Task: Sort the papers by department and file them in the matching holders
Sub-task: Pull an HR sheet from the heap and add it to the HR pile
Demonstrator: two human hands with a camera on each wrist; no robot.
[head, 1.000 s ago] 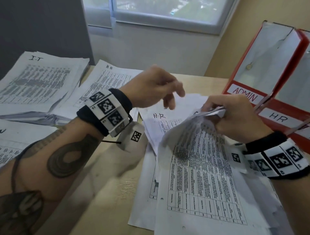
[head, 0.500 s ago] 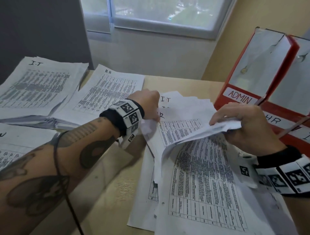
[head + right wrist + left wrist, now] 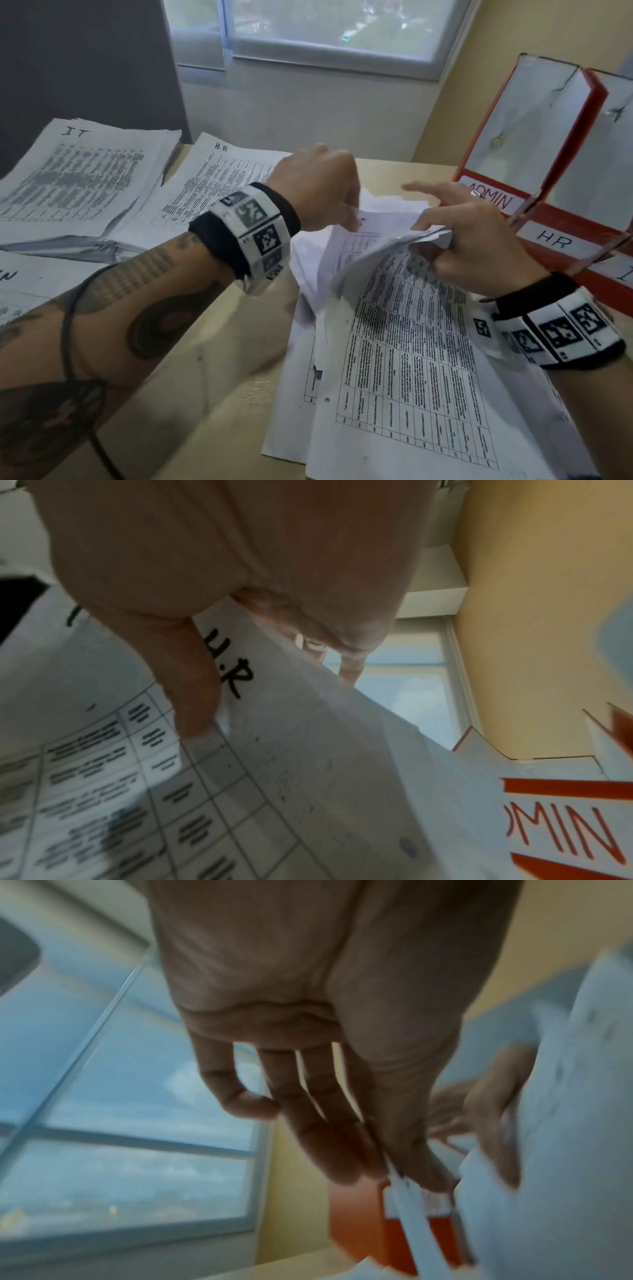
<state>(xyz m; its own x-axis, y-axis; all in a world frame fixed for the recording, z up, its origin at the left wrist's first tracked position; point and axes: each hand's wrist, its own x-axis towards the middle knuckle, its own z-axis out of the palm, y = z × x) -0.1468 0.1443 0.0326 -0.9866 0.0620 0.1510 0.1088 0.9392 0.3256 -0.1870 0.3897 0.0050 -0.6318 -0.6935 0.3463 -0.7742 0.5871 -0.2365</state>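
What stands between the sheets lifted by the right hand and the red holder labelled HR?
Nothing visible. The right hand grips the lifted sheets close beside the HR holder; only that hand itself lies between. The left hand pinches one sheet on the opposite side.

A window (image 3: 329, 31) is letting daylight in above a wooden table (image 3: 219, 377), with a yellow wall (image 3: 507, 51) standing at right and a dark panel (image 3: 85, 61) at left.
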